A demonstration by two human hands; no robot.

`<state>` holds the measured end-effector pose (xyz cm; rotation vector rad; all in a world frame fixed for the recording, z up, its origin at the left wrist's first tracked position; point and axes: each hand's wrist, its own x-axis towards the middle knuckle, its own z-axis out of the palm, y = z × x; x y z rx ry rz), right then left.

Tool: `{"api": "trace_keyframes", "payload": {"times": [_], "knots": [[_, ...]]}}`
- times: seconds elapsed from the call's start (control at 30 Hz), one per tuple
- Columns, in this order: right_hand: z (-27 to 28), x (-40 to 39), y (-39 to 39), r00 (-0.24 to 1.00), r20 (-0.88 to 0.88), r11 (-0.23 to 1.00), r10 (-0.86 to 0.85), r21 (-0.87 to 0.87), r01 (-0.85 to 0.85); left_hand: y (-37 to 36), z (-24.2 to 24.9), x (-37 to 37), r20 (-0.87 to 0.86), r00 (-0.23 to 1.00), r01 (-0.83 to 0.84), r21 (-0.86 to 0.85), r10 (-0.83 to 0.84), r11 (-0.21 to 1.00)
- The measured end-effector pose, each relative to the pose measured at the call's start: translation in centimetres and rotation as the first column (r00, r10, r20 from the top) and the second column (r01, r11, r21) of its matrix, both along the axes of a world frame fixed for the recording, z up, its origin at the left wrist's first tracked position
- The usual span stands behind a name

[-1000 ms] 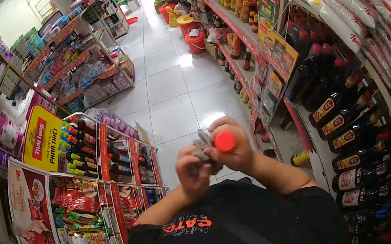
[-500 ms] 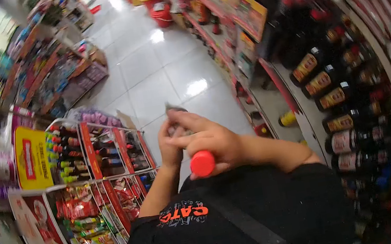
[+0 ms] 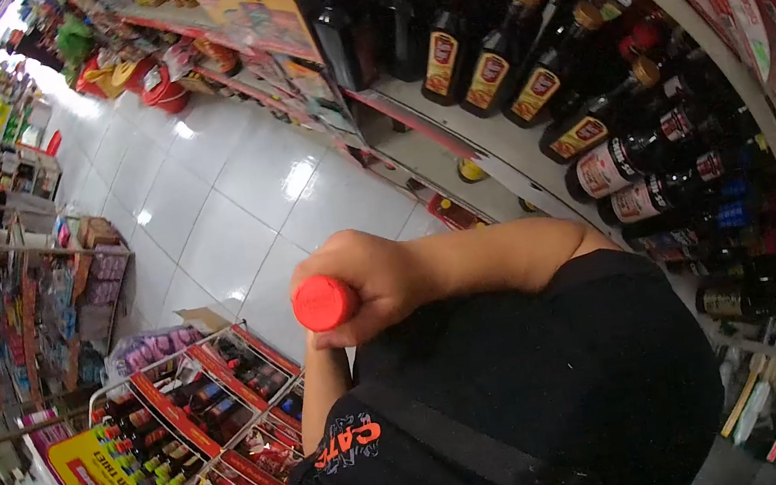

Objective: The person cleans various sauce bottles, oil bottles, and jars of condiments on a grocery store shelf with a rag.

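My right hand (image 3: 364, 281) is closed around a bottle with a round red cap (image 3: 325, 302). The cap faces up toward me, and the hand hides the bottle's body. My left forearm (image 3: 322, 393) rises from below toward the same spot. Behind the right hand and the bottle, my left hand is hidden, so its fingers do not show.
Dark labelled bottles (image 3: 486, 77) stand in rows on the shelf to my right. At lower left is a wire rack (image 3: 156, 403) of small bottles and packets, with a yellow sign (image 3: 102, 476). Red buckets (image 3: 163, 90) stand far along the tiled aisle (image 3: 231, 196).
My view has turned toward the right-hand shelf. The red-capped bottle and my right hand appear farther left and higher. My left hand, visible before against the right fingers, is now hidden.
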<state>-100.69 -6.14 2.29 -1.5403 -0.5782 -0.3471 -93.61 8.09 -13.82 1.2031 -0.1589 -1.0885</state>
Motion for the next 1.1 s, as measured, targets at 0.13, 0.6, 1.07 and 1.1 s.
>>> {"api": "trace_keyframes", "payload": {"times": [0.13,0.6,1.07,1.1], "knots": [[0.0,-0.8,-0.2,0.996,0.061,0.998,-0.070,0.006,0.070,-0.5,-0.6,0.2,-0.072,0.996,0.047,-0.021,-0.049,0.999],[0.8,-1.7,5.8,0.842,0.286,0.885,-0.458,0.055,0.463,4.2,-0.1,1.9,-0.206,0.952,0.206,-0.115,-0.226,0.972],[-4.8,-10.4,8.2,0.535,-0.201,0.530,-0.821,0.083,0.844,5.3,-1.8,1.4,-0.057,0.904,0.428,0.142,-0.425,0.892],[-4.6,-11.8,8.2,0.468,-0.208,0.471,-0.859,0.039,0.881,4.8,-1.2,1.4,-0.086,0.922,0.383,0.058,-0.377,0.922]]}}
